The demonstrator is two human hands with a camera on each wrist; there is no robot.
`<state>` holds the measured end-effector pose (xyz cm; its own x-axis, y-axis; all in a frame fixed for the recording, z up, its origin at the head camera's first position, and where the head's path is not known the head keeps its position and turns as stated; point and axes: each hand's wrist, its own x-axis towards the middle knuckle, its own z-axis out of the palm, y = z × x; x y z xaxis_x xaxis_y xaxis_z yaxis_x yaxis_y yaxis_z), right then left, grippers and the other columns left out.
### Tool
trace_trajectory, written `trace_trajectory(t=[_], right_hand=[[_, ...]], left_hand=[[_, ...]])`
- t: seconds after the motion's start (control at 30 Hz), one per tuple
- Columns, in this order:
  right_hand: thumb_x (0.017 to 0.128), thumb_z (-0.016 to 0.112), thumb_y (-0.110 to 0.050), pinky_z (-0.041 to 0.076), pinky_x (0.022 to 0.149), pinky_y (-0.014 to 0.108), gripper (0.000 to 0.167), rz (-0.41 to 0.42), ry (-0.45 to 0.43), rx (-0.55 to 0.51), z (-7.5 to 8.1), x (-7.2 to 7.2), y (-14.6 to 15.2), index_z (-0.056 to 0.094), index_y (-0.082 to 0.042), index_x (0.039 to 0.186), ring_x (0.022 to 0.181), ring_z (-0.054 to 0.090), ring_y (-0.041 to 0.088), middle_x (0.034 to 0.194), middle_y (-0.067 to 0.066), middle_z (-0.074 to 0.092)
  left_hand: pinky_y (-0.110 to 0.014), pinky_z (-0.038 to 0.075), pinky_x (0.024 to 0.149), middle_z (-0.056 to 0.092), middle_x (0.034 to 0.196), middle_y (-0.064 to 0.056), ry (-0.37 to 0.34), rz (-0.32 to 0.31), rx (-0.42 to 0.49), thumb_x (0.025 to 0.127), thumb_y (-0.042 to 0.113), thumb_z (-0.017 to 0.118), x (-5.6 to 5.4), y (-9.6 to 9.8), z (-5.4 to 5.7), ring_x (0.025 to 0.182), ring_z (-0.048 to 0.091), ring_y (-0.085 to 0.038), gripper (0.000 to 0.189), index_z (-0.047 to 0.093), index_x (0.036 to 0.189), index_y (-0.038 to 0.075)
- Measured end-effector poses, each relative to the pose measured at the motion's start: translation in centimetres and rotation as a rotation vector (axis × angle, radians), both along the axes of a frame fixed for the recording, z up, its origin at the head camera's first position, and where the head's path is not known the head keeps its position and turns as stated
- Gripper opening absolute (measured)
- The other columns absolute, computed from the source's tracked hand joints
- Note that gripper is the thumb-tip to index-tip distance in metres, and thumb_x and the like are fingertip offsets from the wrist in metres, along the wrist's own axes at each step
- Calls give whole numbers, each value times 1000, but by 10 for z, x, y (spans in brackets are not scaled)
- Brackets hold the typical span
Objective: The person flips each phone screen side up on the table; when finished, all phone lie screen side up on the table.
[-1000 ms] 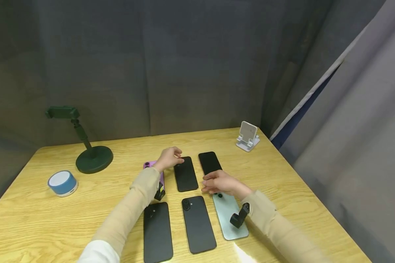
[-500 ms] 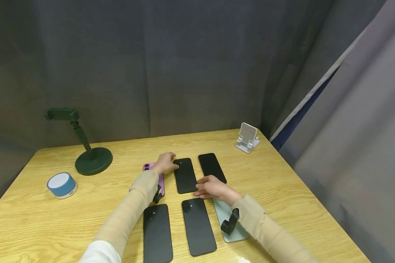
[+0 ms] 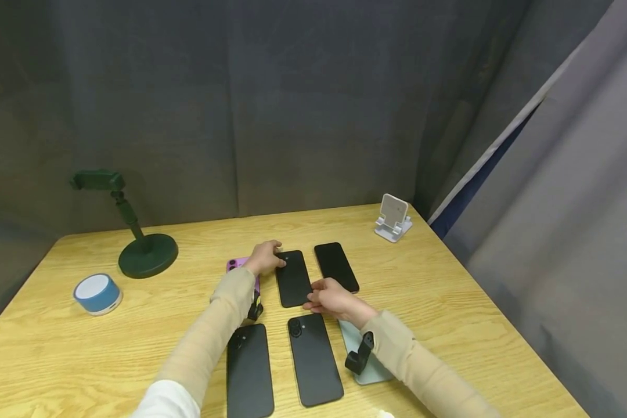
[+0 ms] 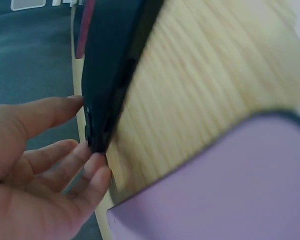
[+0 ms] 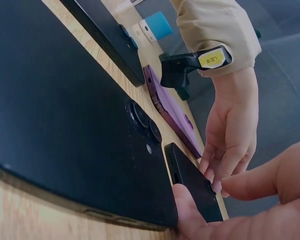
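Observation:
On the wooden table, a black phone [image 3: 294,281] lies in the middle of the back row. My left hand [image 3: 263,258] holds its far left corner; the left wrist view has the thumb [image 4: 65,107] and fingertips [image 4: 97,172] at either side of the corner. My right hand [image 3: 334,300] is at the near right corner, thumb and fingers bracketing it. Beneath my left wrist lies a purple phone [image 3: 234,264], partly covered. Another black phone [image 3: 337,267] lies back right. My right forearm overlaps a pale green phone [image 3: 352,337].
Two more black phones lie in the front row, one at left [image 3: 251,371] and one in the middle [image 3: 316,363]. A blue and white round speaker [image 3: 97,294] and a dark green phone stand [image 3: 148,255] are on the left. A white phone stand [image 3: 393,217] is at back right.
My right hand has moved left from beside the right-hand black phone to the middle phone's near corner. My left hand has shifted slightly left and down, staying at the far corner.

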<state>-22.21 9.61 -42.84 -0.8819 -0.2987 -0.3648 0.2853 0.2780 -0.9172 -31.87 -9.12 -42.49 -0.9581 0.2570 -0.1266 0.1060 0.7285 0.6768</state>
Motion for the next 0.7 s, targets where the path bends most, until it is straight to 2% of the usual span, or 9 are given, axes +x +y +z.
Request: trace_trajectory(t=[0.1, 0.3, 0.57, 0.7], right_hand=[[98, 39, 5, 55, 87, 38, 48, 1, -3, 1, 0, 0, -1, 22, 22, 139, 106, 63, 36, 132, 35, 44], [98, 40, 5, 56, 82, 34, 48, -17, -19, 22, 1, 1, -3, 24, 21, 139, 100, 65, 33, 133, 35, 42], [97, 43, 4, 56, 83, 35, 48, -32, -23, 21, 1, 0, -3, 26, 19, 139, 102, 64, 34, 135, 35, 41], [99, 49, -6, 56, 85, 37, 53, -25, -2, 50, 1, 0, -4, 26, 19, 139, 100, 65, 33, 132, 34, 45]], left_hand=[[-44, 42, 106, 55, 133, -24, -9, 34, 17, 87, 9, 68, 2, 2, 0, 123, 52, -38, 58, 44, 138, -5], [-44, 46, 100, 55, 131, -25, -5, 57, 40, 85, 15, 72, 7, 7, 4, 119, 54, -38, 61, 47, 137, -4], [-46, 46, 99, 55, 129, -26, 55, 59, 112, 75, 5, 80, 4, 7, 0, 119, 52, -40, 74, 45, 140, -1], [-47, 45, 101, 53, 131, -27, 59, 71, 139, 74, 5, 81, 3, 7, -3, 121, 50, -40, 81, 39, 144, -1]])
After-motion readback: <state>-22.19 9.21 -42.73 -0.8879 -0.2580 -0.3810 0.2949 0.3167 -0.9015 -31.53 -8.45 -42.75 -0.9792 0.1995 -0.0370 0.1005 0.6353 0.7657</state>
